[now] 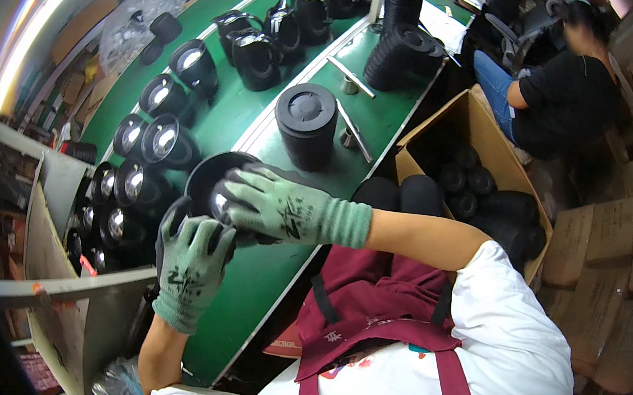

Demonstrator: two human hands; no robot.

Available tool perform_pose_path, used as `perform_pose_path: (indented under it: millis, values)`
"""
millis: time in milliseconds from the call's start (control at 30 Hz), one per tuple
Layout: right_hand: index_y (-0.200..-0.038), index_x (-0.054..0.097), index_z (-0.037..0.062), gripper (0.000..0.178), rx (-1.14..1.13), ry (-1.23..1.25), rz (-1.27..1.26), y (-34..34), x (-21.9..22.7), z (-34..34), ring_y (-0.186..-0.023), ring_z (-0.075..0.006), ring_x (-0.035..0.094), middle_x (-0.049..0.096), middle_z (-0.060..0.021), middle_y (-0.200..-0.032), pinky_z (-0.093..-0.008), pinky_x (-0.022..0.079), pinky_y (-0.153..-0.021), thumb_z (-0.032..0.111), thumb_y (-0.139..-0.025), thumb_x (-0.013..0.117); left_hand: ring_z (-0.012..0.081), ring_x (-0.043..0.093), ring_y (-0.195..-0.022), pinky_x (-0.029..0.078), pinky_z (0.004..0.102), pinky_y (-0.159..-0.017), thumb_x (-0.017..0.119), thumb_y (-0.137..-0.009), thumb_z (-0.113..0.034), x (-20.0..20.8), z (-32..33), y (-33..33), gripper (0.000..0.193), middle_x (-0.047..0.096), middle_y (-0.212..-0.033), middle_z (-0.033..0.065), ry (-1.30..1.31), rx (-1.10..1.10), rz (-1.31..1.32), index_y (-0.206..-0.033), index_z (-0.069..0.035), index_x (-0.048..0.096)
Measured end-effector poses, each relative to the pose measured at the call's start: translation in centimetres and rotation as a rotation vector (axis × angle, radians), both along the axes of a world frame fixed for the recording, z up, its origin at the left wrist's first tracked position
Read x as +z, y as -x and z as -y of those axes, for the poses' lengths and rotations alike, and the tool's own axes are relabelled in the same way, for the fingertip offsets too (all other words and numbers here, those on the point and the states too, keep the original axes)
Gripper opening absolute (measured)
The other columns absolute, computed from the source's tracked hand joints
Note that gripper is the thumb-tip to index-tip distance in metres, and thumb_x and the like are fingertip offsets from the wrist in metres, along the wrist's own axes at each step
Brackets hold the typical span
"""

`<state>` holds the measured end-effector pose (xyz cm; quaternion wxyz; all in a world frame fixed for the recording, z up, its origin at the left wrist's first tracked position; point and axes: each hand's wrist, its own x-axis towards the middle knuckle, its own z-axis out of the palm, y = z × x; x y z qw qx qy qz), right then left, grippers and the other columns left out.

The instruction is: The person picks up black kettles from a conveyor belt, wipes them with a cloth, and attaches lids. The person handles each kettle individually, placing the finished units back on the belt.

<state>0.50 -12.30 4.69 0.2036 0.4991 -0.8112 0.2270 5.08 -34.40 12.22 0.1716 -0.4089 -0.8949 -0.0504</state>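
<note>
Both my hands wear green knit gloves with dark palms. Between them is a round black pot-like vessel [210,175] with a shiny inside, its mouth tipped up toward me. My left hand [193,260] grips its near left side with bent fingers. Across the mouth and right rim lies my right hand [275,206], its fingers curled over the edge; their tips are partly hidden. Just beyond my right hand, a stack of black round lids [308,129] stands on the green table [263,280].
More shiny-bottomed black vessels [166,140] crowd the left, with black jugs [255,57] farther back. Other lid stacks [403,53] stand far right. A cardboard box [499,132] of black parts is beside my right arm. A metal rail [71,283] juts in from the left; people sit at right.
</note>
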Motion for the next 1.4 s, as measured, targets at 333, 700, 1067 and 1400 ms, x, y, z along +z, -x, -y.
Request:
perform_pose_path:
  millis: [333,700,1067,1400]
  values:
    - [-0.121,0.060,-0.0044,0.055,-0.070,0.748,1.075,-10.2,-2.7,-9.6,-0.126,-0.0240,0.057,0.051,-0.0185,-0.143,-0.0358,0.054,-0.102,-0.008,-0.072,0.084,0.0267,0.042,-0.144,0.029,0.0405,-0.121,0.067,-0.093,-0.018,-11.9,2.3,-11.2,0.076,0.045,-0.155,0.0164,-1.546,0.300,1.331,-0.158,-0.001,0.030]
    - [-0.106,0.062,-0.0010,0.032,-0.019,0.644,1.257,-12.3,-1.3,-12.8,-0.136,-0.0217,0.048,0.049,-0.0194,-0.147,-0.0334,0.038,-0.111,-0.003,-0.077,0.077,0.0226,0.059,-0.125,0.047,0.0386,-0.110,0.065,-0.096,-0.011,-18.3,-2.0,-12.8,0.055,0.056,-0.143,0.0138,-1.488,0.153,1.676,-0.148,-0.003,0.047]
    - [-0.109,0.062,0.0020,0.029,-0.064,0.229,1.053,-5.7,0.9,-9.3,-0.124,-0.0361,0.056,0.052,-0.0223,-0.140,-0.0398,0.046,-0.102,0.010,-0.084,0.073,0.0282,0.045,-0.141,0.038,0.0449,-0.120,0.072,-0.092,-0.011,-21.5,-1.4,-12.7,0.070,0.041,-0.156,0.0154,-1.786,-0.082,1.776,-0.153,-0.008,0.039]
    - [-0.149,0.043,0.0496,0.086,-0.774,-0.362,0.074,13.5,-5.4,-6.0,-0.135,-0.0452,0.042,0.040,-0.0162,-0.153,-0.0649,0.035,-0.107,0.073,-0.072,0.073,0.0286,0.044,-0.142,0.036,0.0447,-0.120,0.060,-0.098,-0.025,-25.5,1.8,-14.2,0.062,0.039,-0.158,0.0143,-1.789,0.170,1.493,-0.154,-0.008,0.038]
